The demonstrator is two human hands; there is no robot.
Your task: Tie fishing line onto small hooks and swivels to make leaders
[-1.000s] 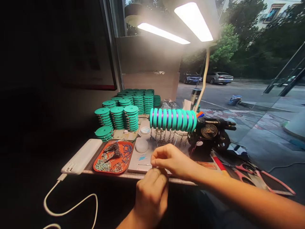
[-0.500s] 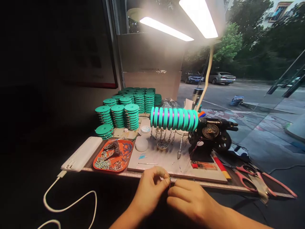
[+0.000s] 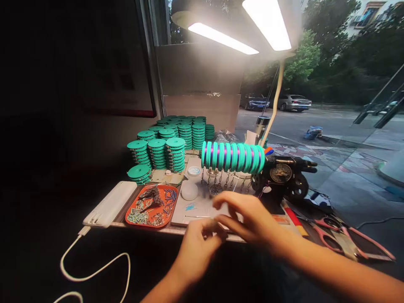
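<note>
My left hand is at the near edge of the work board, thumb and fingers pinched together on something too small to make out. My right hand hovers just above and right of it, over the board, fingers curled and a little blurred by motion. Behind my hands a row of teal spools sits on a horizontal rod, with small metal swivels hanging beneath it. A thin needle-like pin lies on the board just left of my hands.
Stacks of teal spools stand at the back left. An orange tray of small parts, a white power bank with cable, a white cap, a black winder machine and pink scissors surround the board. A bright lamp hangs overhead.
My right hand rose from the table's near edge, where it met the left, and moved up over the board. My left hand stayed pinched in about the same place.
</note>
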